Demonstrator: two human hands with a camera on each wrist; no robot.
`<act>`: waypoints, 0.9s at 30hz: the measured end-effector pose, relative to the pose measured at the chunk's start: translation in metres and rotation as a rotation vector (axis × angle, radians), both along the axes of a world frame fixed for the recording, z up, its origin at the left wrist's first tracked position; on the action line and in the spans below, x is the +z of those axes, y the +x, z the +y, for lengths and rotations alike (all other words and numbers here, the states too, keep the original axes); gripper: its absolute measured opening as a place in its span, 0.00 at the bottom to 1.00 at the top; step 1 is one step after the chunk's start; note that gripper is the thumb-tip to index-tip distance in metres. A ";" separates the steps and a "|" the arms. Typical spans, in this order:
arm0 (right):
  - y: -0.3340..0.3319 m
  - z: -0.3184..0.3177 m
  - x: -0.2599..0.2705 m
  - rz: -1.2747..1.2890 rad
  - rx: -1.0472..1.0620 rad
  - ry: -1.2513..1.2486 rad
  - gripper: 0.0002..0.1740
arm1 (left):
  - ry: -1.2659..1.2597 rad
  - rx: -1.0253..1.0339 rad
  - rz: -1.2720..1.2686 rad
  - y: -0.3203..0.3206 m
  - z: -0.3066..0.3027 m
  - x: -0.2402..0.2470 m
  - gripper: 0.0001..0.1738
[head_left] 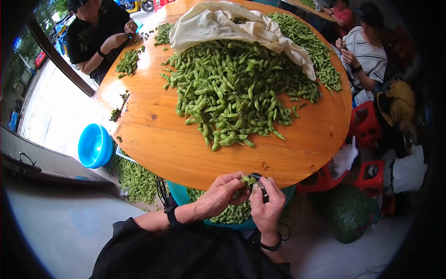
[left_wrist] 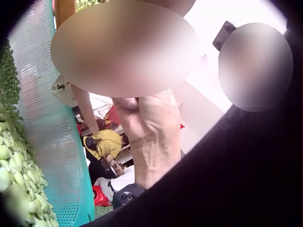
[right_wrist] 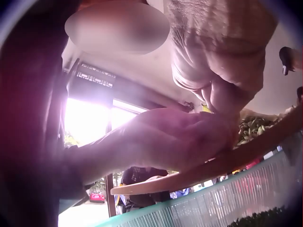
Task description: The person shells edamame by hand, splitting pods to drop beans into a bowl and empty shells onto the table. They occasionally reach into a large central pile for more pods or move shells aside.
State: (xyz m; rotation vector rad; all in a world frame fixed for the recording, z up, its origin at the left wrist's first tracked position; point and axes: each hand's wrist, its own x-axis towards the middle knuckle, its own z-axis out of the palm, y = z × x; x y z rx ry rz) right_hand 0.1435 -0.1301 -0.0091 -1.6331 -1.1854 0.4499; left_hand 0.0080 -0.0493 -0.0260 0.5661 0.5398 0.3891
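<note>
Low in the head view, my left hand (head_left: 223, 193) pinches a green soybean pod (head_left: 248, 180) between thumb and fingers. My right hand (head_left: 269, 204) meets it from the other side, its fingers curled around a small black tool (head_left: 265, 194) at the pod; fingers cover most of this tool, and I cannot tell its kind. Below both hands is a teal plastic basket (head_left: 176, 191) with shelled green beans (head_left: 232, 215) in it. In the right wrist view a yellow-green bit of pod (right_wrist: 205, 108) shows between the hands. A blurred patch covers part of the left wrist view.
A wooden table (head_left: 186, 160) stands in front, heaped with green pods (head_left: 227, 93) partly under a cream cloth (head_left: 223, 23). Blue basins (head_left: 95, 146) stand at left, near pods (head_left: 137, 181) on the floor. Red stools (head_left: 364, 123) are at right. Other people sit around the table.
</note>
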 end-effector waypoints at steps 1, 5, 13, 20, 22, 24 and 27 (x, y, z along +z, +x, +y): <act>0.002 -0.001 -0.001 0.064 0.020 -0.007 0.08 | -0.011 -0.006 0.022 0.000 0.000 0.003 0.13; 0.008 -0.006 0.005 0.123 0.085 -0.033 0.08 | 0.051 0.003 0.071 -0.002 -0.003 -0.003 0.15; 0.013 -0.014 0.009 -0.020 0.062 0.023 0.09 | 0.257 -0.094 0.055 0.002 -0.009 -0.001 0.20; 0.128 -0.078 -0.010 -0.503 -0.665 -0.198 0.16 | 1.465 -0.139 0.353 -0.025 0.027 0.036 0.15; 0.139 -0.082 -0.005 -0.594 -0.716 -0.249 0.19 | 1.642 0.158 0.692 -0.013 0.044 0.038 0.10; 0.130 -0.078 -0.001 -0.528 -0.661 -0.219 0.18 | 1.779 0.305 0.800 -0.001 0.062 0.029 0.10; 0.108 -0.064 -0.004 -0.412 -0.537 -0.144 0.16 | 1.801 0.330 0.996 0.007 0.073 0.013 0.12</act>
